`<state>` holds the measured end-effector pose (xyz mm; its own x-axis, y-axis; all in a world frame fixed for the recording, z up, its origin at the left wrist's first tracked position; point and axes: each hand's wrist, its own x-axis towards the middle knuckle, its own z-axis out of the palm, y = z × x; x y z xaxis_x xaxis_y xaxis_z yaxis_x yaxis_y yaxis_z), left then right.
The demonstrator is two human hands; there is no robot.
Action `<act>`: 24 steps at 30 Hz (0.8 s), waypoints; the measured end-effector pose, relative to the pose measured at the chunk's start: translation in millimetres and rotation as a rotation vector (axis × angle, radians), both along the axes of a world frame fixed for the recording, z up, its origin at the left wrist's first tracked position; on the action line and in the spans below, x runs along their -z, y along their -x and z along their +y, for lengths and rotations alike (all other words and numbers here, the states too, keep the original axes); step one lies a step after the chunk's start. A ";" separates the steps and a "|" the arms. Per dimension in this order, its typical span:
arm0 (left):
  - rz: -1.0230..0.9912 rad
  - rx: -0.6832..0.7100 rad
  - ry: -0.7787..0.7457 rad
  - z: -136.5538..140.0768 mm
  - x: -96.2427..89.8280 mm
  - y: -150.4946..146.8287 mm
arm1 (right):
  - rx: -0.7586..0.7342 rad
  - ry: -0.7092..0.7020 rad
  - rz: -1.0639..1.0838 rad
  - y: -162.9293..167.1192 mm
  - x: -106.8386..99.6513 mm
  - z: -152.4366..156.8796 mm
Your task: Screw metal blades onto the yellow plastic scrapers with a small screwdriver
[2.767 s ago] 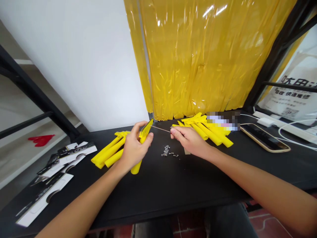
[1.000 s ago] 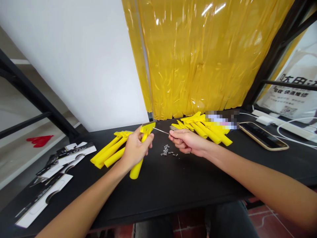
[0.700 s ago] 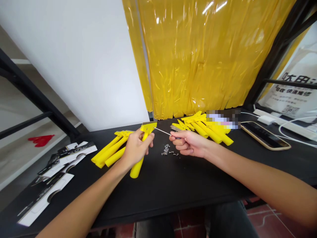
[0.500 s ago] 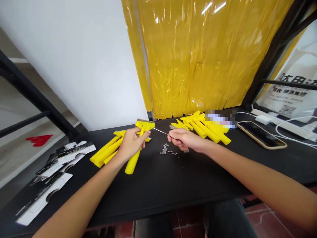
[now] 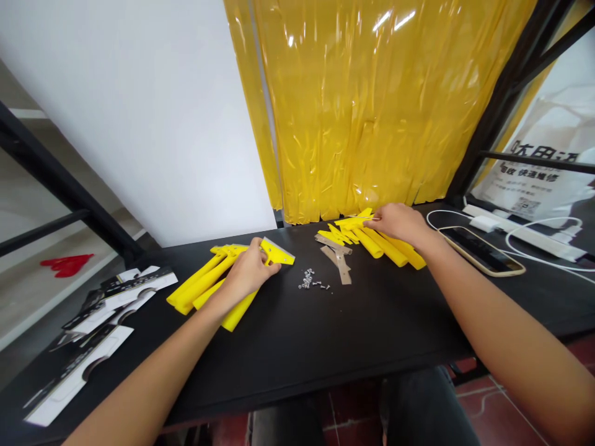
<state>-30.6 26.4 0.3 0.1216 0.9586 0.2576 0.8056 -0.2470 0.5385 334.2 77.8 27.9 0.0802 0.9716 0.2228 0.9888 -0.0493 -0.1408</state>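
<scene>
My left hand (image 5: 248,267) is closed around a yellow scraper (image 5: 277,253), its wide head with a metal blade edge pointing right and its handle slanting down toward me. Beside it on the left lies a bundle of yellow scrapers (image 5: 202,282). Over the right-hand pile of yellow handles (image 5: 388,248) is my right hand (image 5: 400,222), fingers pinched. A thin metal rod (image 5: 365,217) shows at its fingertips; its other end is hidden. Small screws and nuts (image 5: 307,280) lie between the hands, near several flat grey-brown blades (image 5: 335,257).
White-and-black cards (image 5: 111,310) are stacked on the left of the black table (image 5: 297,353). At the right lie a phone (image 5: 481,251), a power strip (image 5: 525,232) and white cables. A yellow plastic curtain (image 5: 372,124) hangs behind, with black frame posts at both sides.
My right hand has moved away from the scraper head, rightward and back to the yellow pile, taking the rod along. My left hand has lowered and tilted the scraper, uncovering the flat blades.
</scene>
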 end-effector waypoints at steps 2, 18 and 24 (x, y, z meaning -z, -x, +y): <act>0.050 -0.020 -0.023 1.1 0.4 1.7 | 0.087 0.054 -0.043 -12.2 -0.8 2.9; 0.488 -0.082 0.011 -2.1 -9.2 7.9 | 0.029 0.069 -0.007 -19.2 -1.8 9.0; 0.538 -0.085 -0.047 -6.7 -11.4 9.8 | -0.227 -0.158 0.771 2.7 -20.0 -11.5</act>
